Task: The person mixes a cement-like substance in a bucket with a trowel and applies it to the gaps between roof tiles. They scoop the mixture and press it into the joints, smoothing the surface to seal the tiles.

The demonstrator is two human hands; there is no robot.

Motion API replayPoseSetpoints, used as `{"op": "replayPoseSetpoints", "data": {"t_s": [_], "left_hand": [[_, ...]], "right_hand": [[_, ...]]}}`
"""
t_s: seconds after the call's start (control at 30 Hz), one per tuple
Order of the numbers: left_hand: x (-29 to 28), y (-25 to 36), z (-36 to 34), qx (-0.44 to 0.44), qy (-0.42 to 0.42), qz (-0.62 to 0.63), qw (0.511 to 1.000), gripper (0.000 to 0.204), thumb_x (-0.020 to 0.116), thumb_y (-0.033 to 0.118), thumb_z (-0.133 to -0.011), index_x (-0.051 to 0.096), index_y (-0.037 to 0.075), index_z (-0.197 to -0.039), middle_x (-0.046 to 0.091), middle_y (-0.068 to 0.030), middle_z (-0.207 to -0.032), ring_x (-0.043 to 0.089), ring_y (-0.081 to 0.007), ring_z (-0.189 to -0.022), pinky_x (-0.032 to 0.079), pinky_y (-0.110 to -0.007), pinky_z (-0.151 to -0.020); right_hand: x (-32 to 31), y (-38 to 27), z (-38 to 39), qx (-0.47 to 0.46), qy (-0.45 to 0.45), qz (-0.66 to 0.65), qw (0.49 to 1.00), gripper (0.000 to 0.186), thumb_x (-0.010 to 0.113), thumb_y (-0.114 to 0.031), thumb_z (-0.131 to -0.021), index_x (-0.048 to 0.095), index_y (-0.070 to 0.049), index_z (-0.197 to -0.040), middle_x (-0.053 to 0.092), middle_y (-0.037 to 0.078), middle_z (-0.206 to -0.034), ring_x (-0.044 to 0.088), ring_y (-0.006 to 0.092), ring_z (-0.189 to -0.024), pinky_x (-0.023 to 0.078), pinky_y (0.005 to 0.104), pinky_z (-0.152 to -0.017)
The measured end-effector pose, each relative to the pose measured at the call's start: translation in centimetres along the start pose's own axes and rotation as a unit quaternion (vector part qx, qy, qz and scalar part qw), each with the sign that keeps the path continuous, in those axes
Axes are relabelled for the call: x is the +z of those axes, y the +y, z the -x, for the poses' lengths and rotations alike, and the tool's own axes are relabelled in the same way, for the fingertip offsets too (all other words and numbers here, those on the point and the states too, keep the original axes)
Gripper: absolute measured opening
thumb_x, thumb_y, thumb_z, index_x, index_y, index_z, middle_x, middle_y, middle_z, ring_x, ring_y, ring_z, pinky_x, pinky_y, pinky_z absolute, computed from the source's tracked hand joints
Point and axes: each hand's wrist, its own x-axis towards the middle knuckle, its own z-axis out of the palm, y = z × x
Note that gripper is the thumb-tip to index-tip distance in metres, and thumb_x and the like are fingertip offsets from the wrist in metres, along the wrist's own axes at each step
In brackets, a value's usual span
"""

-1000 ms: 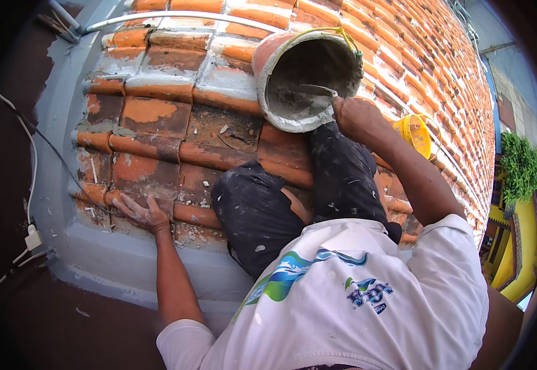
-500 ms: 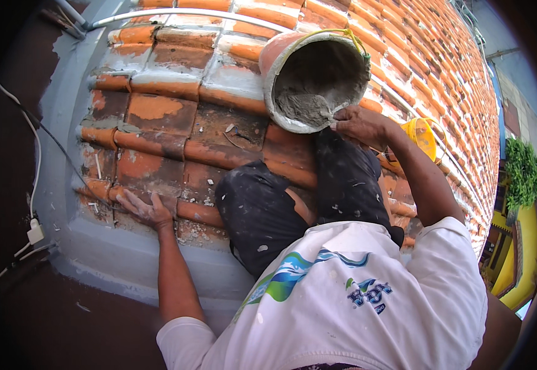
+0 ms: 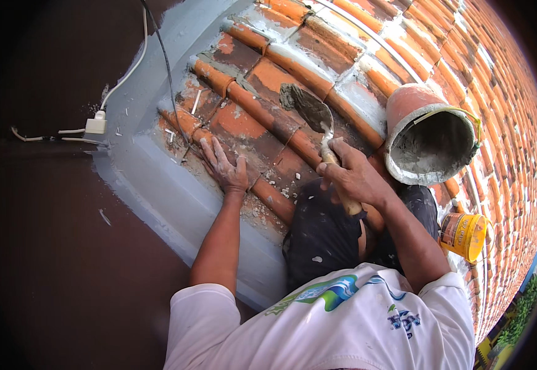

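I kneel on a roof of orange clay tiles (image 3: 262, 80). My right hand (image 3: 352, 176) grips the wooden handle of a trowel (image 3: 310, 111) whose blade carries a lump of grey mortar above the tiles. My left hand (image 3: 224, 165) rests flat, fingers spread, on the lower tiles near the grey painted edge (image 3: 157, 179). A terracotta-coloured bucket (image 3: 429, 135) with wet mortar inside lies tilted on the tiles to the right of my right hand.
A small yellow tub (image 3: 464, 234) sits on the tiles at the right, beside my knee. A white cable with a connector (image 3: 95, 123) and a dark cable run over the grey edge and the dark wall at the left. Greenery shows far below at the lower right.
My right hand has come out of the bucket with the trowel loaded with mortar and moved left over the tiles. The view has swung, and my left hand stays pressed on the tiles.
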Motion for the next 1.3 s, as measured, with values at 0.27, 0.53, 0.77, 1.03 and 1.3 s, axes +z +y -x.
{"op": "replayPoseSetpoints", "data": {"t_s": [0.27,0.53,0.77,1.03,1.3], "left_hand": [[-0.2,0.2,0.1,-0.004,-0.002,-0.006,1.0,0.103,0.071,0.044,-0.086,0.03,0.008,-0.174,0.017,-0.0226,-0.182,0.02,-0.0472,-0.165,0.016,-0.062,-0.133],[0.1,-0.2,0.2,0.008,0.02,0.011,1.0,0.105,0.056,0.074,-0.095,0.031,0.009,-0.174,0.017,-0.0234,-0.181,0.017,-0.0474,-0.166,0.014,-0.065,-0.131],[0.2,-0.1,0.3,-0.005,0.026,0.03,0.999,0.115,0.039,0.094,-0.094,0.033,0.009,-0.173,0.02,-0.0239,-0.181,0.018,-0.0474,-0.166,0.013,-0.065,-0.131],[-0.4,0.4,0.3,-0.013,0.011,0.013,1.0,0.1,0.065,0.052,-0.089,0.032,0.01,-0.173,0.018,-0.0222,-0.182,0.018,-0.0478,-0.166,0.014,-0.063,-0.133],[-0.5,0.6,0.1,-0.015,0.004,0.002,1.0,0.105,0.072,0.038,-0.083,0.029,0.011,-0.175,0.016,-0.0206,-0.183,0.017,-0.0474,-0.166,0.015,-0.063,-0.133]], "right_hand": [[10.3,0.5,-19.9,-0.121,0.173,0.241,0.947,0.032,0.057,-0.013,-0.098,0.055,0.013,-0.117,0.07,0.036,-0.099,0.073,0.0523,-0.097,0.057,0.0611,-0.088],[16.7,2.2,-23.8,-0.158,0.282,0.282,0.903,0.017,0.055,-0.011,-0.1,0.053,0.005,-0.105,0.066,0.031,-0.1,0.071,0.0528,-0.087,0.06,0.0586,-0.081],[17.0,1.7,-23.0,-0.202,0.229,0.329,0.894,0.017,0.053,-0.01,-0.102,0.053,0.004,-0.11,0.065,0.029,-0.105,0.074,0.0465,-0.093,0.064,0.0517,-0.077],[12.0,1.4,-19.3,-0.169,0.177,0.304,0.921,0.022,0.054,-0.009,-0.097,0.056,0.01,-0.109,0.067,0.04,-0.107,0.07,0.057,-0.099,0.058,0.0619,-0.088],[9.7,0.8,-17.3,-0.193,0.116,0.372,0.9,0.022,0.056,-0.009,-0.095,0.059,0.011,-0.105,0.071,0.038,-0.1,0.071,0.0559,-0.098,0.057,0.06,-0.087]]}}
